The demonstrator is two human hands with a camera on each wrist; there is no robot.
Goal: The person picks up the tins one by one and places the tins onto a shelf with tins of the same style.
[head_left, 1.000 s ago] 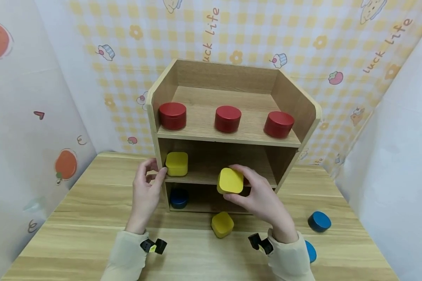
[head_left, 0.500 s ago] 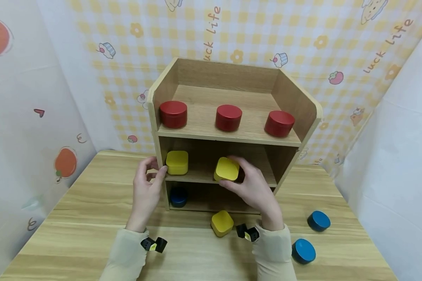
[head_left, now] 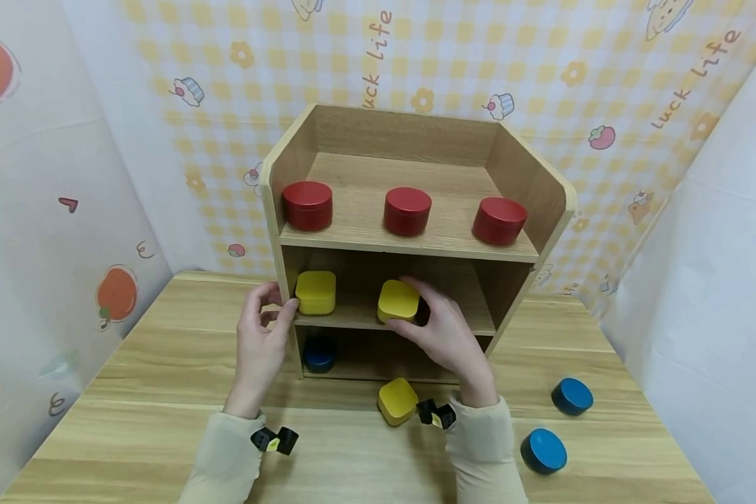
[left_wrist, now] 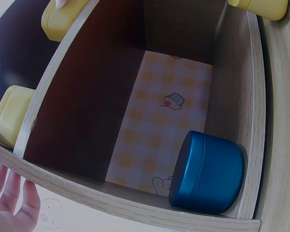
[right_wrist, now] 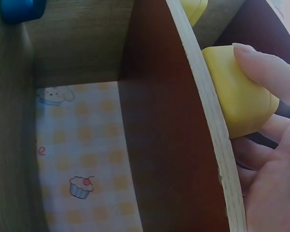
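1. The held yellow box (head_left: 398, 301) is a squarish block with well-rounded corners and a smooth, matte surface; it is at the middle shelf (head_left: 355, 308), halfway along, its flat top facing up and its lower part against the front edge of the board. Whether its full weight rests there, I cannot tell.
2. The right hand (head_left: 441, 329) is clamped on that box, thumb on the near side and fingers on the far side.
3. The left hand (head_left: 266, 325) grips the side panel of the wooden shelf unit (head_left: 403, 168), thumb at the front edge and fingers around the outside.
4. Beside that thumb, the left yellow box (head_left: 316, 292), of the same rounded-square form, stands on the middle shelf.
5. The front yellow box (head_left: 397, 402) lies on the table just before the unit.
6. The unit has pale, fine-grained boards with rounded upper front corners.
7. Below, a glossy, cylindrical blue tin (left_wrist: 208, 174) with a lid seam stands in the left corner.
8. On top, three round red tins (head_left: 407, 211) with a satin sheen stand well apart in a row.
9. Two blue discs (head_left: 544, 451) lie near each other at right on the wood-grained table (head_left: 164, 392).
10. Behind hangs a yellow-checked cloth (head_left: 428, 56).
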